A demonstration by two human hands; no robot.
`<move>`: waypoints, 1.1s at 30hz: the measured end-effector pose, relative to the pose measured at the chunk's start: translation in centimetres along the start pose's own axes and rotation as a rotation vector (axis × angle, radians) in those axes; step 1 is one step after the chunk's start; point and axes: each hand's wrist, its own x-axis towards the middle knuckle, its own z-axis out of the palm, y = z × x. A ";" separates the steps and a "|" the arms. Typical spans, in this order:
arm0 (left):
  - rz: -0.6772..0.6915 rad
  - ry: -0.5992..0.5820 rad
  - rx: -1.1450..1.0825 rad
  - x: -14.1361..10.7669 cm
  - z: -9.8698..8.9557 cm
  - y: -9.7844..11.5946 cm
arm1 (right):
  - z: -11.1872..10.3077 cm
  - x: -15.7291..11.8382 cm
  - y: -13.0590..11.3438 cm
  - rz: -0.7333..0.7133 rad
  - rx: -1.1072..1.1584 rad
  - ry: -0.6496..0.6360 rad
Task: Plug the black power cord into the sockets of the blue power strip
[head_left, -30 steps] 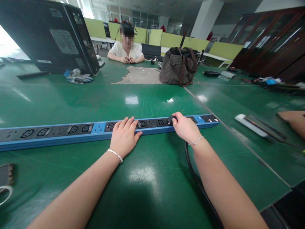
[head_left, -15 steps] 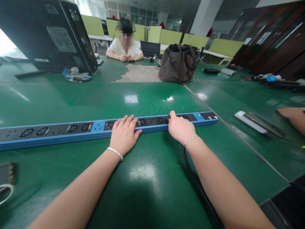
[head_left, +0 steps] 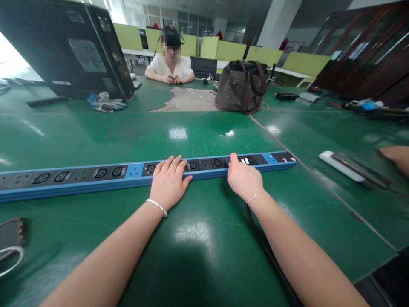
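Note:
A long blue power strip with a row of black and blue sockets lies across the green table. My left hand lies over its middle, fingers across the top and thumb by the near edge, holding the strip. Farther right, my right hand is closed round a black plug at one of the sockets. Most of the plug is hidden by my fingers, so I cannot tell how deep it sits. From beneath that hand a black cable runs down along my right forearm.
A black computer case and work gloves are at the back left. A brown bag stands at the back, near a seated person. A white-and-dark bar lies right, near another person's arm.
The whole view has shifted slightly, so everything appears a little further right and lower. Both hands keep their places on the strip and the plug.

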 end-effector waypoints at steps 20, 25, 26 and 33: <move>0.017 -0.020 0.075 0.0 0.1 -0.1 | 0.8 0.9 1.2 0.070 0.369 0.038; 0.014 -0.011 0.062 -0.1 0.1 -0.3 | 2.7 1.1 1.7 0.090 0.641 0.164; 0.012 -0.010 0.060 -0.1 0.2 -0.3 | 2.7 1.0 1.8 0.070 0.689 0.190; 0.004 -0.004 0.061 0.0 0.2 -0.2 | -0.7 -1.1 3.4 -0.086 0.919 0.642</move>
